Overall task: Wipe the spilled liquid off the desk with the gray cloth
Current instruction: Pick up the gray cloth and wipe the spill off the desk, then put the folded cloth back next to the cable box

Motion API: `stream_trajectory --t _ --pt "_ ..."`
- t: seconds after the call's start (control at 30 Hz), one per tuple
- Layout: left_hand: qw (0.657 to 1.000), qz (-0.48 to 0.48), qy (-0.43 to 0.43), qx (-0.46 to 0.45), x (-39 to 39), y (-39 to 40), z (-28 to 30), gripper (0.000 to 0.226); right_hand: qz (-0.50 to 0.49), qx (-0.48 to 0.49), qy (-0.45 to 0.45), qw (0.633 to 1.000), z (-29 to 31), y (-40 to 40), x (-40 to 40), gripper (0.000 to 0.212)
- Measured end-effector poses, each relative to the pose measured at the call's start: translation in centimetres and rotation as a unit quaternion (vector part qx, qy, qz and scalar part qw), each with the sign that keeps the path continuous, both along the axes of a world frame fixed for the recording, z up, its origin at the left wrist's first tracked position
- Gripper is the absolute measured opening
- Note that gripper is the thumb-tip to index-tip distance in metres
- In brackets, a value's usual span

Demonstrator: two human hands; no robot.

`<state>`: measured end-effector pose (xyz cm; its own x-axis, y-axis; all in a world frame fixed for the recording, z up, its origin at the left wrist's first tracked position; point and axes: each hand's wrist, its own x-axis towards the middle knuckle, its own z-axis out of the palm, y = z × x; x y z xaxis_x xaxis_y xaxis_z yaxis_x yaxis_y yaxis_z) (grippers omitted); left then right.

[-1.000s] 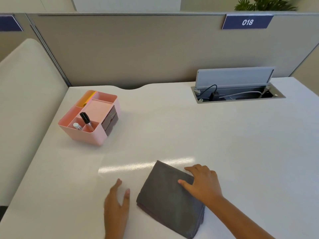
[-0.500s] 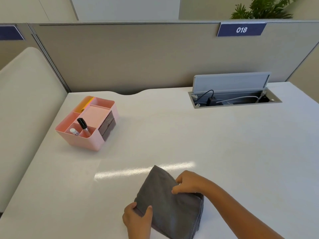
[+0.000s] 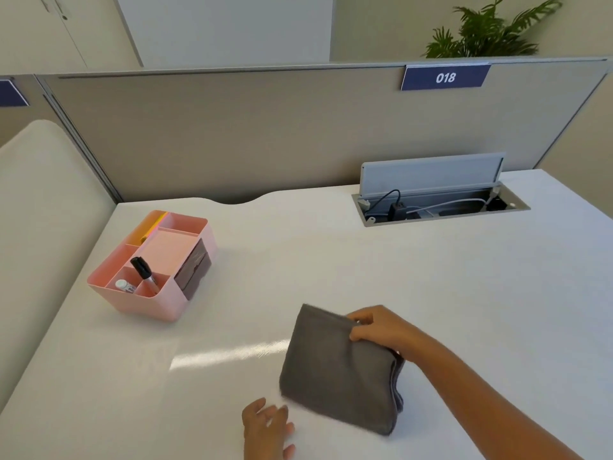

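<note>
Lower centre, our right hand pinches the soft, limp folded gray cloth by its upper edge, left hand released

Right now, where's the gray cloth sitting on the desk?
In the head view, the folded gray cloth lies near the desk's front edge, pinched by the right hand, with the left hand beside its near-left corner.

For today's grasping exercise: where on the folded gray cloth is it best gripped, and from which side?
Probably the far right corner of the gray cloth, approached from the right, as the right hand does: the layered edges stack there, so one pinch gathers every fold.
</note>
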<state>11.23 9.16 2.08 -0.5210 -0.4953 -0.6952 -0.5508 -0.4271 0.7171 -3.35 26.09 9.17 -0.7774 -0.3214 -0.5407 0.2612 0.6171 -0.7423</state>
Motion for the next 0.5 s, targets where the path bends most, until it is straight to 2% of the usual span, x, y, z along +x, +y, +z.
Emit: stream_trajectory --t 0.13,0.23,0.33,0.4,0.47,0.5 --pt "0.999 -0.036 0.025 -0.025 -0.8 0.6 -0.2 0.030 -0.094 -0.059 0.047 0.993 2.6 1.1 -5.0 0.034" --pt "0.982 -0.175 0.047 -0.053 -0.9 0.6 -0.9 0.027 -0.143 -0.076 0.067 0.984 4.5 2.4 -9.2 0.036" --pt "0.968 -0.190 0.084 -0.140 -0.1 0.6 -1.8 0.025 -0.190 -0.084 0.069 0.976 5.6 4.4 -13.4 0.037" --pt "0.963 -0.211 0.108 -0.130 0.2 0.9 -1.9 0.028 -0.232 -0.088 0.057 0.967 5.2 6.5 -15.8 0.040" --pt "0.965 -0.202 0.125 -0.111 0.2 0.5 -2.1 0.028 -0.280 -0.062 0.076 0.955 4.2 9.2 -17.1 0.043" --pt "0.965 -0.202 0.133 -0.102 0.4 0.4 -2.3 0.024 -0.292 -0.003 0.107 0.950 3.3 10.6 -17.5 0.044"
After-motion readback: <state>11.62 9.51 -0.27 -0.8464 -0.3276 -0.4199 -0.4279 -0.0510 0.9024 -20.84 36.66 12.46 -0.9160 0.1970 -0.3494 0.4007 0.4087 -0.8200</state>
